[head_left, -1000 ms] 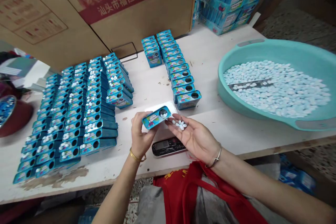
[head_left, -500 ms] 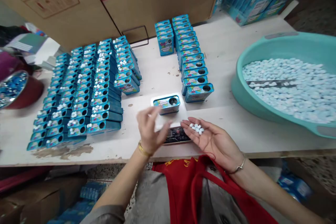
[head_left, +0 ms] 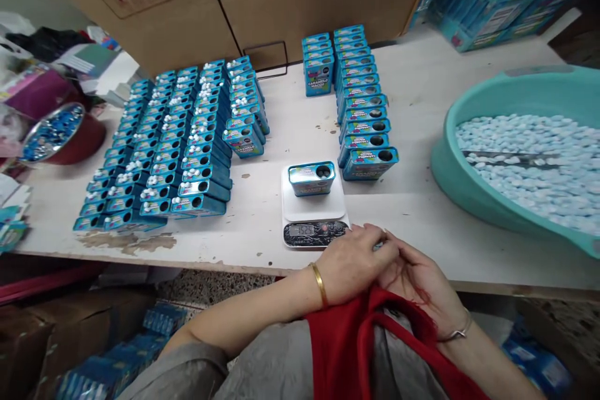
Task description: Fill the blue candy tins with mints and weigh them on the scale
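Note:
A blue tin point(head_left: 312, 179) with a round opening in its lid stands on the white plate of a small digital scale point(head_left: 313, 234). The scale's display is lit, but its digits are hard to read. In front of the scale, my left hand point(head_left: 351, 262) reaches across, its fingers bent down into the palm of my right hand point(head_left: 417, 281). What its fingertips pinch is hidden. My right hand is cupped, palm up; half a second ago small white candies lay in it, now covered by my left hand.
Rows of blue tins point(head_left: 201, 204), many with white candies on their lids, stand at left. More tins point(head_left: 370, 164) line up behind the scale. A turquoise basin point(head_left: 445, 169) of candies is at right, a red bowl point(head_left: 89, 131) at far left. A cardboard box point(head_left: 300, 19) stands behind.
My left hand has moved from beside the tin, right and down, onto my right palm. The candies there are now covered, and the scale's display has come into sight. The view has shifted slightly.

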Demonstrator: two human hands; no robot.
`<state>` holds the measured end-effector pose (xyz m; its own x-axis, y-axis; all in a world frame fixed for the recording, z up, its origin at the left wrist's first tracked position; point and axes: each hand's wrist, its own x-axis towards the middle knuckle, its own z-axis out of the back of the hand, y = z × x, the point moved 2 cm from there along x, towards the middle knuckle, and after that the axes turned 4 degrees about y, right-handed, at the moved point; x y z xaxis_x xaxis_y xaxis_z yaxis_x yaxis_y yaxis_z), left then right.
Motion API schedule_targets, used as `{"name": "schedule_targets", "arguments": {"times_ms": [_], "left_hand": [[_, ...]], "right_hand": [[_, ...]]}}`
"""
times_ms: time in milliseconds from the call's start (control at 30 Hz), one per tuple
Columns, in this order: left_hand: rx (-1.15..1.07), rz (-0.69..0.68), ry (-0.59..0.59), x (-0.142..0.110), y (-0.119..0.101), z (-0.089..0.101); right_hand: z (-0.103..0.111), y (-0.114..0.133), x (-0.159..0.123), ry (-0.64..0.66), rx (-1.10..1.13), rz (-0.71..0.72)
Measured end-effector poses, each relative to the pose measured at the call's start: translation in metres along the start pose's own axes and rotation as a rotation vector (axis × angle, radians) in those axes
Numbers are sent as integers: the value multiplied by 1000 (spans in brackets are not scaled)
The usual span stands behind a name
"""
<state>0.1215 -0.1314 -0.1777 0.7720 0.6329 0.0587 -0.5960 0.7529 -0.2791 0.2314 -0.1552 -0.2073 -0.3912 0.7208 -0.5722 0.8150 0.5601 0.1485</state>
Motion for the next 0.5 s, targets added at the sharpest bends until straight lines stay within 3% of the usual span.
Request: {"name": "schedule_targets", "arguments": {"times_ms": [133, 300, 500], "left_hand": [[-13, 24, -27, -4, 2, 1], [-149, -18, -146, -9, 14, 10], [-153, -5, -279, -10, 32, 27]], "right_hand": [[-5, -3, -3, 49, -12, -20], [-14, -3, 2, 15, 35, 11], [-42, 1, 16, 50, 35, 54]]}}
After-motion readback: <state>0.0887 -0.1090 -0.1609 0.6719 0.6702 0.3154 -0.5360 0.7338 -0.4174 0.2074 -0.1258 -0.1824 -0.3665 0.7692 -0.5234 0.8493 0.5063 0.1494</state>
